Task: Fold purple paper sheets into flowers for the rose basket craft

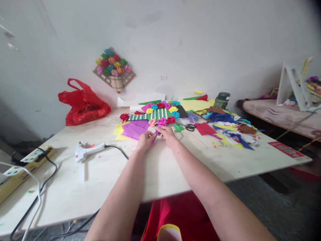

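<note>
While a seemingly papery purple piece (156, 132) is being pinched by the left hand (145, 140) and right hand (166, 134) at six o'clock from the flowered panel (160, 114), tearing is being risked by uneven pulling.

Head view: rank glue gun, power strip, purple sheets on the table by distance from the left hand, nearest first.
1. Purple sheets: just beyond the left hand and slightly left.
2. Glue gun: clearly off to the left.
3. Power strip: far left, past the glue gun.
</note>
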The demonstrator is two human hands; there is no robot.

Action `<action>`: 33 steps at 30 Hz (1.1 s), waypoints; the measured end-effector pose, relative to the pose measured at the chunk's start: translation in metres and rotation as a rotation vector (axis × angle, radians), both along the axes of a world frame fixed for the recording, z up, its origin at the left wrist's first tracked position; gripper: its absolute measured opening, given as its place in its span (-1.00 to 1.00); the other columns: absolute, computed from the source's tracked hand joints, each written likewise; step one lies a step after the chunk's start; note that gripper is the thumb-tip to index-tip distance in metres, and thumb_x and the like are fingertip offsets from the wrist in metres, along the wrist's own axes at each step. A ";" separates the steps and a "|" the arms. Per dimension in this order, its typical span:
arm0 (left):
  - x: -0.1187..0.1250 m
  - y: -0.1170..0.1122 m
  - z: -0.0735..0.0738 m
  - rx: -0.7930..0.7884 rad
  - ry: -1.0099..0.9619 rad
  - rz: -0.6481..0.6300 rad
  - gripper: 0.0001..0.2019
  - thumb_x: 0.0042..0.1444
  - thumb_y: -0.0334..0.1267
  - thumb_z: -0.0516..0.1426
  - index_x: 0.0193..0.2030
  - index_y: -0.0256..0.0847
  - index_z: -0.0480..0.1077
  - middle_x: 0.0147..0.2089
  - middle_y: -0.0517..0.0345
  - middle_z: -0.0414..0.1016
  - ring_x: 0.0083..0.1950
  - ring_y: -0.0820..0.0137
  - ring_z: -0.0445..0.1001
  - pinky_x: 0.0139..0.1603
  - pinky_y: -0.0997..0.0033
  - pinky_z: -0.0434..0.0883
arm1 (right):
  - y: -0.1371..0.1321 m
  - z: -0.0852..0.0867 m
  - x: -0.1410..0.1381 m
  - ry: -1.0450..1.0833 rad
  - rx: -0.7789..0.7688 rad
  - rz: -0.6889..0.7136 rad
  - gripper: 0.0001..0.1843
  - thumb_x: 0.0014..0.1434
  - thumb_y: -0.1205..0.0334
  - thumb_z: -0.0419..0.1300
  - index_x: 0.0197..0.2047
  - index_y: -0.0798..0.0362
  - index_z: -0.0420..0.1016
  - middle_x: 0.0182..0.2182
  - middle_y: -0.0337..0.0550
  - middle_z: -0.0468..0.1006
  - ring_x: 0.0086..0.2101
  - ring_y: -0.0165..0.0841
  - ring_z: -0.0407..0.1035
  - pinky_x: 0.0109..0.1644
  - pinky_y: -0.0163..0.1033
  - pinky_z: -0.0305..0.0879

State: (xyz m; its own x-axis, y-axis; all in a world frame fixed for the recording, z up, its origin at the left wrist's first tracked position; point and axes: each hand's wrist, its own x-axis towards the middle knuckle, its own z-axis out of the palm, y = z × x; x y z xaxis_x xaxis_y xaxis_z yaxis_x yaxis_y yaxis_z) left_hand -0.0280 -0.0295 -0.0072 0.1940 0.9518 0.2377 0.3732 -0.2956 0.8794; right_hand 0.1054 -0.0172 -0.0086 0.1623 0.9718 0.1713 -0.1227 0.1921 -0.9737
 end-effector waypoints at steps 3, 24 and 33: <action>0.001 -0.001 0.001 -0.018 0.009 -0.005 -0.64 -0.11 0.07 0.12 -0.47 -0.26 0.35 -0.72 0.34 0.15 -0.65 0.57 0.07 -0.61 0.54 0.01 | -0.001 0.000 0.001 -0.011 0.010 -0.057 -0.63 -0.29 -0.02 0.30 -0.68 0.11 0.33 -0.77 -0.33 0.21 -0.68 -0.56 0.04 -0.64 -0.37 -0.18; -0.001 -0.001 0.000 -0.061 -0.065 -0.035 -0.60 -0.17 0.11 0.14 -0.51 -0.27 0.35 -0.69 0.32 0.19 -0.66 0.60 0.07 -0.63 0.55 0.00 | -0.002 0.003 0.001 0.098 -0.005 -0.058 -0.65 -0.27 -0.02 0.30 -0.58 0.14 0.44 -0.71 -0.30 0.32 -0.69 -0.58 0.03 -0.65 -0.37 -0.19; 0.000 -0.004 0.002 -0.085 -0.066 -0.056 -0.62 -0.14 0.07 0.13 -0.47 -0.27 0.37 -0.75 0.35 0.12 -0.69 0.60 0.03 -0.66 0.54 -0.05 | -0.004 0.005 0.001 0.118 0.007 -0.095 -0.69 -0.23 0.02 0.26 -0.57 0.14 0.47 -0.70 -0.27 0.35 -0.69 -0.55 0.07 -0.64 -0.36 -0.15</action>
